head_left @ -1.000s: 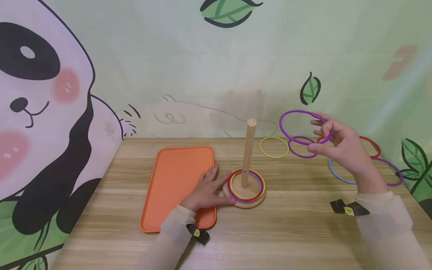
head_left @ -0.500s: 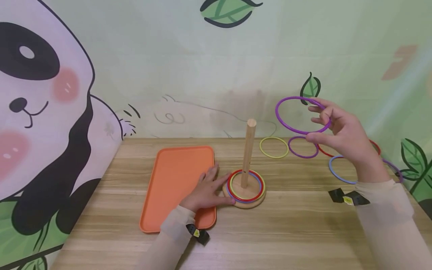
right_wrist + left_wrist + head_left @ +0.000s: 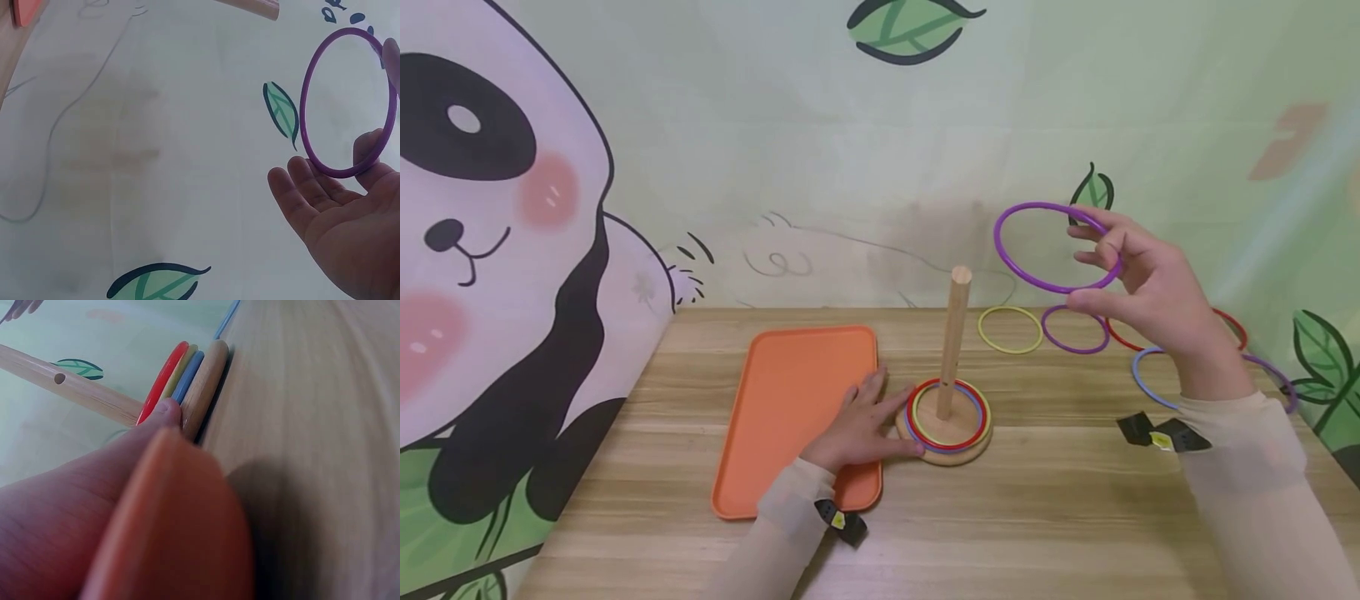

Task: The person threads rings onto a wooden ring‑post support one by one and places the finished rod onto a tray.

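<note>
My right hand [image 3: 1157, 287] pinches a purple ring [image 3: 997, 242] between thumb and fingers, holding it in the air to the right of the wooden peg [image 3: 955, 333] and a little above its top. In the right wrist view the same purple ring [image 3: 304, 106] is at the right edge. Around the peg's foot, red, yellow and blue rings lie on the round wooden base [image 3: 951, 457]. My left hand [image 3: 861, 425] rests with fingers spread at the base's left side, the thumb touching its edge. The left wrist view shows the stacked red ring [image 3: 164, 378] and blue ring [image 3: 188, 377].
An orange tray [image 3: 790, 400] lies under and left of my left hand. Behind and right of the peg lie a yellow ring [image 3: 981, 342], a smaller-looking purple ring [image 3: 1075, 351], a red ring [image 3: 1232, 321], a blue ring [image 3: 1142, 383] and another purple one, partly hidden by my right arm.
My right hand has risen and shifted left with the purple ring, nearer to the peg. My left hand stays at the base.
</note>
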A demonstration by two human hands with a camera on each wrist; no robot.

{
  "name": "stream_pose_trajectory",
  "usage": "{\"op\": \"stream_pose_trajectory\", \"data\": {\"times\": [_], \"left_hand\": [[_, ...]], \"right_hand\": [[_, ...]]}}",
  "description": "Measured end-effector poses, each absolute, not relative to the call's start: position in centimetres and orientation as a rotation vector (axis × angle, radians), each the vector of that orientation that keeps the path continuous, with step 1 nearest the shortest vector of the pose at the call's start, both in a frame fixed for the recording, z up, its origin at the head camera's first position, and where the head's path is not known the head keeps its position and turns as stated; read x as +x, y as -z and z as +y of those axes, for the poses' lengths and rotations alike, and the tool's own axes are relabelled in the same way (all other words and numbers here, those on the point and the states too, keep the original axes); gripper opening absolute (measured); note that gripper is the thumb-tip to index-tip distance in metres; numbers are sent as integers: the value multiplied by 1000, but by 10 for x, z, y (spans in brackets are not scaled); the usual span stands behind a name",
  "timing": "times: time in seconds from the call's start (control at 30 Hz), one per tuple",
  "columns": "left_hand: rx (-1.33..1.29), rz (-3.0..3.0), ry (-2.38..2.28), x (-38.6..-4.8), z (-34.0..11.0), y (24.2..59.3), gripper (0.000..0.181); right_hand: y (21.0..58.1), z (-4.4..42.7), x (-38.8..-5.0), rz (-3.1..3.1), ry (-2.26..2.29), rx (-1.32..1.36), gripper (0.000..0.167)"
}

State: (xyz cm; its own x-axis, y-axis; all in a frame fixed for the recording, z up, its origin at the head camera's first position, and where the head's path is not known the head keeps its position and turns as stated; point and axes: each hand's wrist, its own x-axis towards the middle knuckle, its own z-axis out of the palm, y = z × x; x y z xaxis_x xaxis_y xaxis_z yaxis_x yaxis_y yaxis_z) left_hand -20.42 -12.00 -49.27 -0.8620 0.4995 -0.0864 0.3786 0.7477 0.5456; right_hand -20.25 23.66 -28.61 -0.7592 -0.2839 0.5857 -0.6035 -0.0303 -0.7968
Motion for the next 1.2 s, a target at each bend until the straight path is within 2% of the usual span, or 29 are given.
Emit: {"op": "stream_pose_trajectory", "data": {"times": [0.37,1.2], "left_hand": [[693,2726,-766,-204,-120,492,96],[687,2715,-793,-201,-120,489,96]], "right_hand": [[281,222,-201,-1976,-1885,976,40],[297,194,-199,-2011,-1887,1074,41]]}}
